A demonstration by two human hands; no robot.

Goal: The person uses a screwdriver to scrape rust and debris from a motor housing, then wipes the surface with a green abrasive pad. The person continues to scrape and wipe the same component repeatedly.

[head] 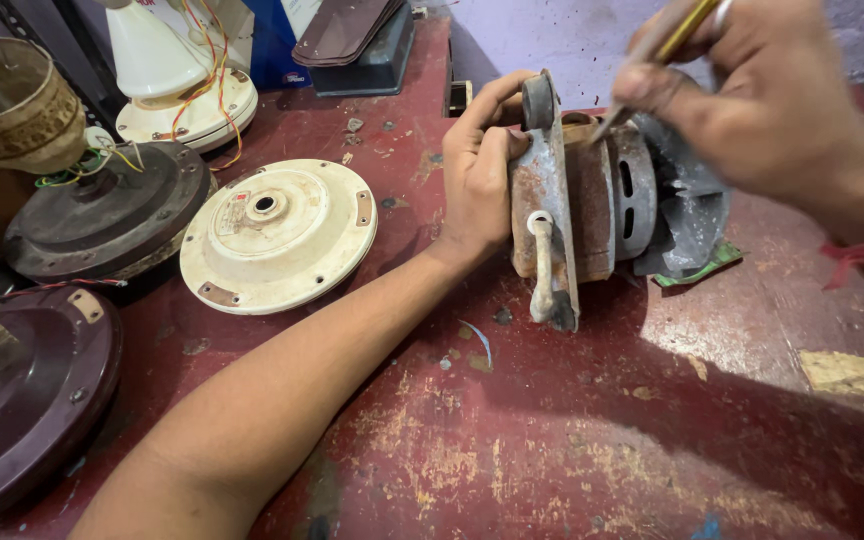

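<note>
At your far left a maroon fan cover (22, 395) overhung the table's edge; beside it sat a dark motor housing (107, 215) and a cream fan cover (277, 235), crowding the left half of the worn red table (552, 440); the near stretch in front of you lay open. Your left hand (480, 170) was wrapped around the rusty end plate of the old electric motor (592, 205), fingers curled over its top edge; the motor lay on its side at mid-table, its casing brown with rust, its grey slotted shell and fan facing right. Your right hand (762, 95) pinched a thin yellow-handled tool (652, 55), its tip touching the motor's top.
</note>
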